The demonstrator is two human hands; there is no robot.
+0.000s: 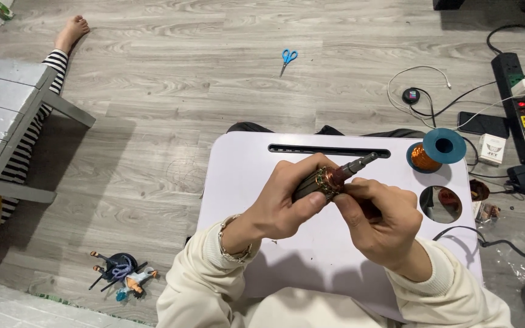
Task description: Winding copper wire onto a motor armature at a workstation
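Holding the dark motor rotor with copper wire and a grey metal shaft (329,179), keep your left hand (287,203) wrapped tight. Your right hand (378,218) pinches its copper end, so turn slowly over the white lap table (244,176)

Place: a room in a home, used as a makeshift work spot | Floor: grey wood-look planks (214,73), sat on directly | Surface: a white lap desk (244,164) is set low | Signs: a toy figure (123,273), blue scissors (288,59), a power strip (521,109) with chargers are seen lying about
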